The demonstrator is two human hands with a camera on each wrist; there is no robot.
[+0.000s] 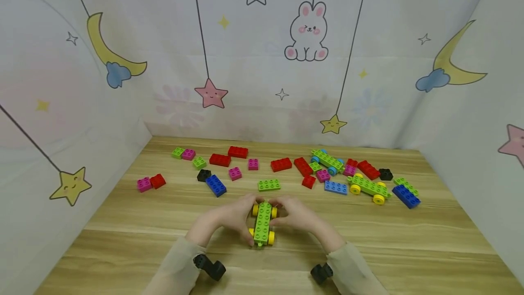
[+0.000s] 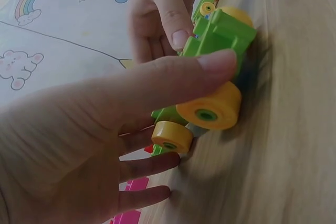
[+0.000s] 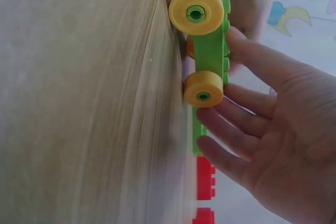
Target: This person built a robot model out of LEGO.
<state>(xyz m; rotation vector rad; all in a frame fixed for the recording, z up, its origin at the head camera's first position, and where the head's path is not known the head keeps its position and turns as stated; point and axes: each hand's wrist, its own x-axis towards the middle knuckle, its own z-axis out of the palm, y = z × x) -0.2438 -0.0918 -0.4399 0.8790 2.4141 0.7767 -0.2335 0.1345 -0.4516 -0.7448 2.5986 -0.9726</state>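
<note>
A green toy car base (image 1: 262,223) with studs on top and four yellow wheels stands lengthwise on the near part of the table. My left hand (image 1: 238,215) holds it from the left, thumb by its near end and fingers by the far left wheel. From the right, my right hand (image 1: 295,214) grips the far part. In the right wrist view, the right thumb lies against the studded side and the fingers are close to a yellow wheel (image 3: 203,89). The left thumb crosses the side of the base above a yellow wheel (image 2: 210,107) in the left wrist view.
A flat green brick (image 1: 269,185) lies just beyond the hands. Farther right are another yellow-wheeled base (image 1: 369,186) and a blue-wheeled base (image 1: 327,161). Red, pink, blue, black and green bricks are scattered along the back of the wooden table (image 1: 163,222), before a printed curtain (image 1: 254,58).
</note>
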